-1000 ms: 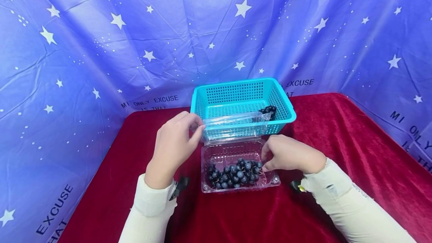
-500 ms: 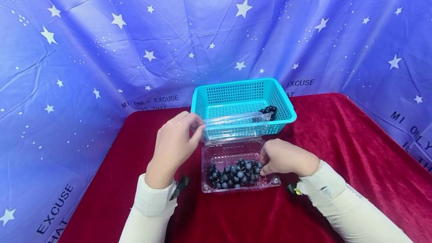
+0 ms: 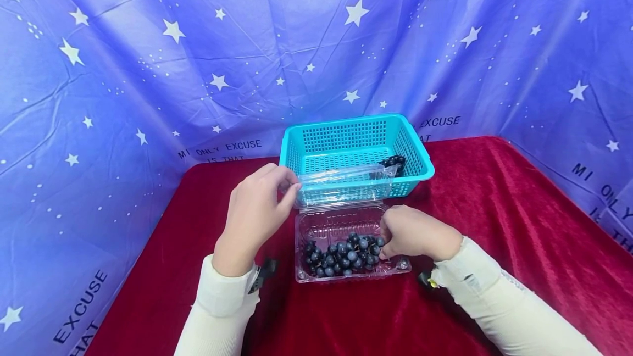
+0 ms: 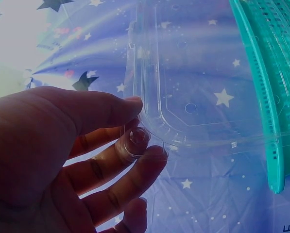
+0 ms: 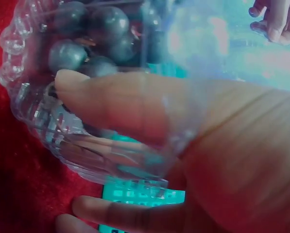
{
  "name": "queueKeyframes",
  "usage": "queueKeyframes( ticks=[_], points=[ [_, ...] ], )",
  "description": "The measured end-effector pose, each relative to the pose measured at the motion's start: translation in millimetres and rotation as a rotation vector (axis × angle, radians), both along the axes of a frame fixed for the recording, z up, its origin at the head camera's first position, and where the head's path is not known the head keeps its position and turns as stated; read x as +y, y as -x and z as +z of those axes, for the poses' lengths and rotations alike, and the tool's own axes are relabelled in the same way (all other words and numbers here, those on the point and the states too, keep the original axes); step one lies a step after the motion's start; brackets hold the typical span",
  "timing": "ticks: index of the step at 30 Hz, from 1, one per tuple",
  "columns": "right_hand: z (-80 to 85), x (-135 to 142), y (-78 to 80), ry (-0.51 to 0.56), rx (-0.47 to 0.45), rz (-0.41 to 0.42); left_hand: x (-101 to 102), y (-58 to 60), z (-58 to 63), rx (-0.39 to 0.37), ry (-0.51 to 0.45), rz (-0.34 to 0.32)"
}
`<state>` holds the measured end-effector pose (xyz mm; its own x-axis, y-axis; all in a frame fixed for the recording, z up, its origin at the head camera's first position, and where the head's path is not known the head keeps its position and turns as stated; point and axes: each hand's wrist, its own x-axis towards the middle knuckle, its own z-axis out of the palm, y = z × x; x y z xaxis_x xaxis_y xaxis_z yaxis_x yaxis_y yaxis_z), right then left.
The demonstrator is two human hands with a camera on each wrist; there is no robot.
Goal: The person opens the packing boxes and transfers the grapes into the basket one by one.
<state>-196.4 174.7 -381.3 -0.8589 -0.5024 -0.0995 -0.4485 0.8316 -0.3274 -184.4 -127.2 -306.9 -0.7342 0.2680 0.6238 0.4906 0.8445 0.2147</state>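
A clear plastic clamshell box lies with its lid raised on the far side. In its near half rests a bunch of dark grapes. My left hand pinches the lid's left corner; the left wrist view shows the thumb and fingertips on the clear edge. Over the box's right wall reaches my right hand, thumb and fingertips at the right end of the bunch. In the right wrist view the thumb meets the grapes; plastic blurs the other fingertips.
Behind the box stands a turquoise basket with another dark bunch at its right end. Part of the raised lid overlaps the basket's front. Dark red cloth covers the table, and a starry blue curtain hangs behind.
My right hand has shifted slightly left, its fingertips closing in on the right end of the bunch. The left hand, lid and grapes look unmoved.
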Motion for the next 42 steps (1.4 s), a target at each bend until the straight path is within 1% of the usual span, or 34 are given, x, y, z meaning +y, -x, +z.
queueKeyframes(
  ticks=[5,12,19,26,31,38,42],
  points=[
    [-3.1,-1.5,1.9,-0.015,0.017,0.004,-1.3,-0.1,0.1,0.005,0.000,0.000],
    [-4.7,-2.7,4.1,-0.006,0.032,0.009,-2.6,-0.2,0.5,0.008,-0.002,0.000],
    [-3.1,0.1,2.9,-0.013,0.075,0.055,0.3,2.0,0.2,0.015,-0.009,-0.008],
    [-2.5,2.2,1.3,-0.026,0.060,0.047,2.1,2.6,0.4,0.008,-0.008,-0.007],
    [-2.6,2.9,1.8,-0.021,0.064,0.063,1.1,1.9,1.3,-0.002,-0.010,-0.013],
    [-2.3,3.4,4.1,-0.022,0.062,0.069,-0.8,2.7,-0.1,0.014,-0.005,-0.001],
    [-1.1,3.5,4.9,-0.020,0.078,0.087,-2.3,3.3,-0.4,0.013,-0.005,0.006]
  ],
)
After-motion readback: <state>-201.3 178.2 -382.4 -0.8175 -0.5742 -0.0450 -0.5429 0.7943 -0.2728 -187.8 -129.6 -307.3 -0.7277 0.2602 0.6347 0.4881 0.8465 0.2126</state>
